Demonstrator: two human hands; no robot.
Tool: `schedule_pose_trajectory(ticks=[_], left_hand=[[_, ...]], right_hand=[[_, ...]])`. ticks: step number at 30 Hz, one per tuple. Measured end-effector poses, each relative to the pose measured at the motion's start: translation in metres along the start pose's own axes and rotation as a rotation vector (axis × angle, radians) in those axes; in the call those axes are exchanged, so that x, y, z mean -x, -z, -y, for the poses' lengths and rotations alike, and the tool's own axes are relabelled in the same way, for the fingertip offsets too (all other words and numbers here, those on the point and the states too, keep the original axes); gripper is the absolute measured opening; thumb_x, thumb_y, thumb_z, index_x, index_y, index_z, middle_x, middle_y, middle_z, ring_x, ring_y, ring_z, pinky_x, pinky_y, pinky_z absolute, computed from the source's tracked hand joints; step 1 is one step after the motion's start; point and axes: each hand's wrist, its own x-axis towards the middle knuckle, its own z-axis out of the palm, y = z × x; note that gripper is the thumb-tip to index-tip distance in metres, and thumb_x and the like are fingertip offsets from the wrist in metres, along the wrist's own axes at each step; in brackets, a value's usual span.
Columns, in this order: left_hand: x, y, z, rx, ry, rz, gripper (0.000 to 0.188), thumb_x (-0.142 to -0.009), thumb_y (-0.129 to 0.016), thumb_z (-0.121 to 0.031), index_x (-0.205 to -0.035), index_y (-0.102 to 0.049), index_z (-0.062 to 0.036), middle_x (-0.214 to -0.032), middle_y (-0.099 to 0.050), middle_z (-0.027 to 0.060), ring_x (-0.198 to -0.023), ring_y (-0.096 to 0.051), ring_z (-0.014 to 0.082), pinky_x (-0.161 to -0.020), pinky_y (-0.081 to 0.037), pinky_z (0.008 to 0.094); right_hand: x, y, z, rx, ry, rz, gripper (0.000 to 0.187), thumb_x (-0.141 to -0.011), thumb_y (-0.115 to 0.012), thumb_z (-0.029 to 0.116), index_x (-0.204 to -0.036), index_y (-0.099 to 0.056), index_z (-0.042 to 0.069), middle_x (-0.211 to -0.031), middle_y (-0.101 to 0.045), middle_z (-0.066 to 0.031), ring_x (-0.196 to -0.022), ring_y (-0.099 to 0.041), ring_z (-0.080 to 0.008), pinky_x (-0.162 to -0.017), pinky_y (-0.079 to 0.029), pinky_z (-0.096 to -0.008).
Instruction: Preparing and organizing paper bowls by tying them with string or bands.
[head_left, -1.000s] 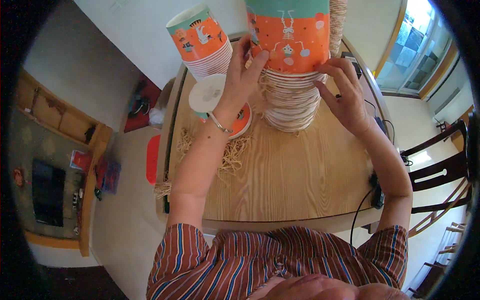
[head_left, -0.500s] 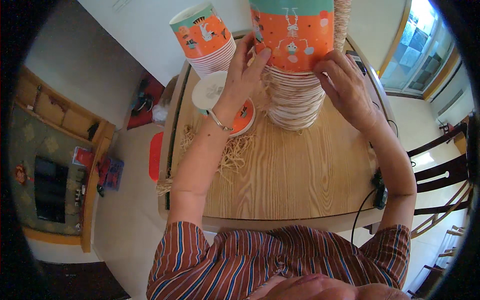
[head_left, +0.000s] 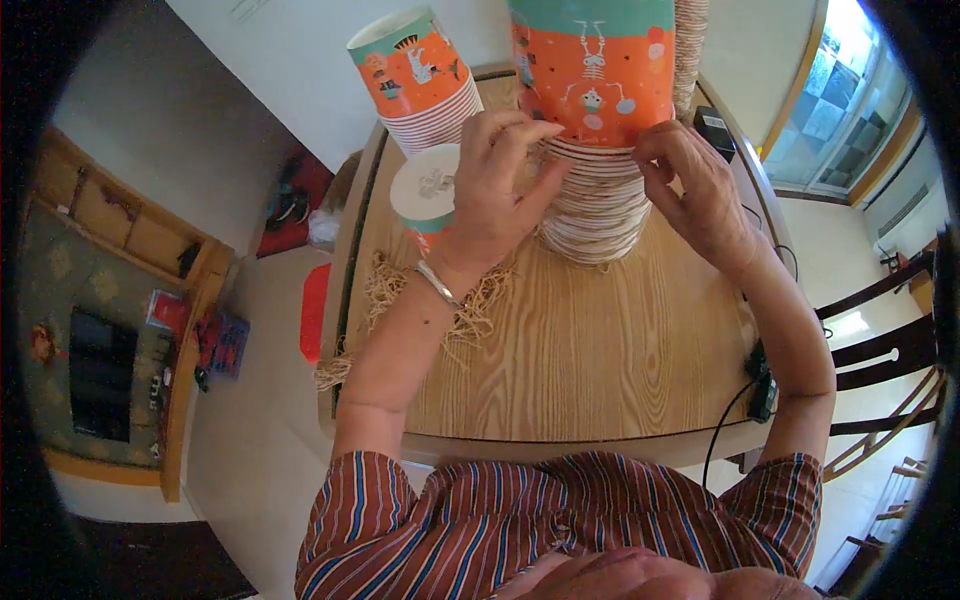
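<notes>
Your tall front stack of paper cups [head_left: 597, 120] stands on the table [head_left: 560, 370] between your two hands, its top cup printed orange and teal with a white skeleton (head down). Many pale rims sit below that print, too crowded to count, with tan fibres among them. Your left hand [head_left: 500, 185] has thumb and forefinger spread apart at the stack's left side, just below the orange. Your right hand [head_left: 690, 180] has its fingers bunched near the print's lower right edge; you cannot tell whether they grip anything. A second printed stack [head_left: 428, 95] leans behind to the left, one short white-topped cup [head_left: 425, 185] is before it, and one ribbed column [head_left: 688, 55] rises behind right. Two clumps of strands, a larger pile [head_left: 480, 312] and a smaller tuft [head_left: 333, 372], lie at the left.
</notes>
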Motion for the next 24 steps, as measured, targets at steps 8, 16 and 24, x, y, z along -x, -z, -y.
schedule_pose_trajectory(ticks=[8,16,24], left_hand=[[-0.002,-0.009,0.002,-0.024,-0.060,0.027,0.037,-0.071,-0.075,-0.003,-0.104,-0.061,-0.0084,-0.098,-0.054,0.0080,-0.093,-0.054,0.0284,-0.078,-0.046,0.0374],[-0.006,-0.009,-0.001,-0.023,-0.061,0.038,0.030,-0.068,-0.072,-0.001,-0.095,-0.062,-0.0070,-0.094,-0.055,0.0078,-0.090,-0.055,0.0289,-0.078,-0.046,0.0394],[0.000,0.000,0.009,-0.008,0.001,0.012,0.026,-0.068,-0.071,0.001,-0.091,-0.062,-0.0048,-0.093,-0.056,0.0081,-0.088,-0.055,0.0282,-0.076,-0.047,0.0372]], right_hand=[[-0.009,0.001,0.014,-0.239,-0.169,0.144,0.014,-0.084,-0.062,0.003,-0.094,-0.053,0.004,-0.074,-0.056,-0.0096,-0.065,-0.058,-0.0239,-0.058,-0.047,-0.0350],[-0.026,0.001,0.026,-0.450,-0.179,0.249,0.011,-0.086,-0.058,-0.001,-0.095,-0.053,0.003,-0.076,-0.055,-0.0062,-0.069,-0.056,-0.0154,-0.063,-0.047,-0.0294],[-0.031,-0.005,0.028,-0.462,-0.154,0.293,0.015,-0.084,-0.057,-0.003,-0.098,-0.054,0.003,-0.089,-0.055,-0.0086,-0.080,-0.059,-0.0180,-0.072,-0.049,-0.0295]])
